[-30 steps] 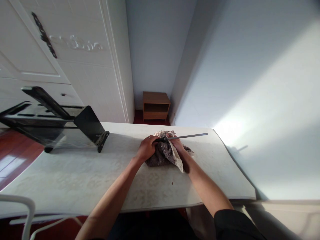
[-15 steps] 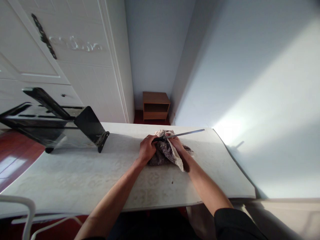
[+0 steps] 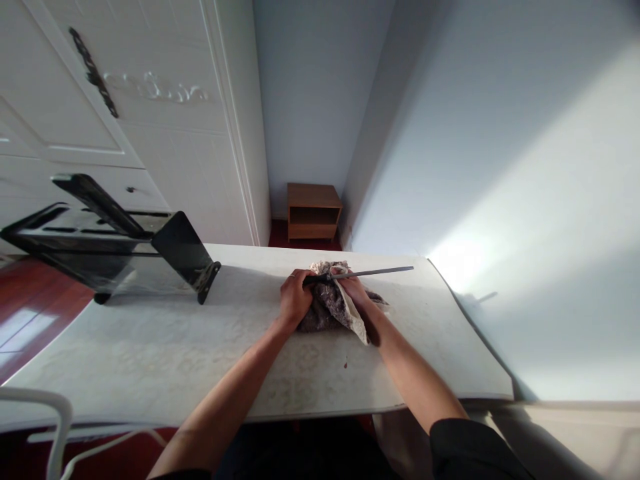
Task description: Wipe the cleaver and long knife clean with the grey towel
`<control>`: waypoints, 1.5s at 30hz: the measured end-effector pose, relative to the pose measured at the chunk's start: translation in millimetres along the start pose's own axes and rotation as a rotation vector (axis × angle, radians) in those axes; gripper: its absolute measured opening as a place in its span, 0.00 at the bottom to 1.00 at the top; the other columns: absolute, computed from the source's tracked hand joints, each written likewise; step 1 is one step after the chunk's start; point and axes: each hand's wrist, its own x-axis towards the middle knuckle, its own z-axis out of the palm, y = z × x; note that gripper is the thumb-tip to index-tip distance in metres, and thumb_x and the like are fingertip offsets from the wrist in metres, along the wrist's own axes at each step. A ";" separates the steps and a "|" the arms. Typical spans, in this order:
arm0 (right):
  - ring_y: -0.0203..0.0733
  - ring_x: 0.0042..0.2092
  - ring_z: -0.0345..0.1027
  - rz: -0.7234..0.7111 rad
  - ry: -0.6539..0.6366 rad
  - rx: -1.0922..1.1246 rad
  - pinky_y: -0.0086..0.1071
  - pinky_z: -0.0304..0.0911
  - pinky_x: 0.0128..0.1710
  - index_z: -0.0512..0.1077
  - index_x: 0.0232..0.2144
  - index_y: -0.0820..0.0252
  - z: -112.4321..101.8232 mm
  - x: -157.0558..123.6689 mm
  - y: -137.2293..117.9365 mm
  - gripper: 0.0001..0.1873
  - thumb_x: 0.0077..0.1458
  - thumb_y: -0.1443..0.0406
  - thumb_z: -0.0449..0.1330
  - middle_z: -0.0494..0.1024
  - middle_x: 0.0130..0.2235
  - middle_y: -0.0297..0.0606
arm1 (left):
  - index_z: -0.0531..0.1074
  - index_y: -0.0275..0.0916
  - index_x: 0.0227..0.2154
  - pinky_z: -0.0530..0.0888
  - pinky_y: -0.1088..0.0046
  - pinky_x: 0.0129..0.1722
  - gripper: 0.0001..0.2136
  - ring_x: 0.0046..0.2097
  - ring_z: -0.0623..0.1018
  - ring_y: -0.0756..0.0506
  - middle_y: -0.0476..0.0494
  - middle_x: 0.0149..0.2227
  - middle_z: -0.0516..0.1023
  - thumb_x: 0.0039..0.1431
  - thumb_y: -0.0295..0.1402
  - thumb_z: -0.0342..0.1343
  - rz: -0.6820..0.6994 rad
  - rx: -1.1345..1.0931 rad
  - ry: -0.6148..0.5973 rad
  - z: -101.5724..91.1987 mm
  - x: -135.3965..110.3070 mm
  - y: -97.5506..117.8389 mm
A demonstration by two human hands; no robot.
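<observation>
My left hand (image 3: 295, 297) is closed round the black handle of a sharpening steel (image 3: 373, 273), whose slim grey rod points right over the table. A brown and cream cloth (image 3: 325, 310) is bunched under the handle and hangs down to the tabletop. My right hand (image 3: 354, 288) is closed on this cloth near the base of the rod; some of its fingers are hidden by the folds. The rod's far end sticks out free past my right hand.
On the left of the white table (image 3: 210, 360) stands a clear-sided black knife block (image 3: 183, 250) with a black handle jutting up. A white chair frame (image 3: 55, 400) is at lower left. Beyond are a wooden nightstand (image 3: 314, 197), a white wardrobe (image 3: 165, 147) and a wall at right.
The tip of the steel has dipped a little, so the rod lies closer to level. Both hands keep their hold, and the view has shifted slightly.
</observation>
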 end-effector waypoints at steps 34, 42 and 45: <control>0.39 0.26 0.70 0.164 -0.013 0.306 0.33 0.66 0.32 0.75 0.26 0.60 9.7 -17.0 -15.0 0.12 0.33 0.64 0.69 0.78 0.23 0.31 | 0.69 0.40 0.36 0.70 0.67 0.45 0.06 0.41 0.75 0.45 0.47 0.37 0.77 0.53 0.30 0.55 -0.186 -0.312 -0.069 4.2 12.2 -11.0; 0.39 0.27 0.72 0.163 -0.086 0.325 0.34 0.68 0.34 0.76 0.28 0.60 10.4 -18.9 -17.3 0.14 0.33 0.64 0.70 0.80 0.26 0.33 | 0.68 0.40 0.35 0.69 0.68 0.44 0.06 0.41 0.74 0.45 0.47 0.36 0.76 0.53 0.32 0.55 -0.208 -0.326 -0.061 4.2 12.9 -10.0; 0.40 0.28 0.73 0.153 -0.134 0.328 0.35 0.68 0.36 0.76 0.29 0.60 9.1 -19.4 -16.6 0.14 0.35 0.64 0.71 0.80 0.26 0.34 | 0.69 0.40 0.36 0.69 0.69 0.44 0.06 0.41 0.74 0.45 0.47 0.37 0.76 0.54 0.33 0.54 -0.198 -0.330 -0.059 4.1 11.7 -9.8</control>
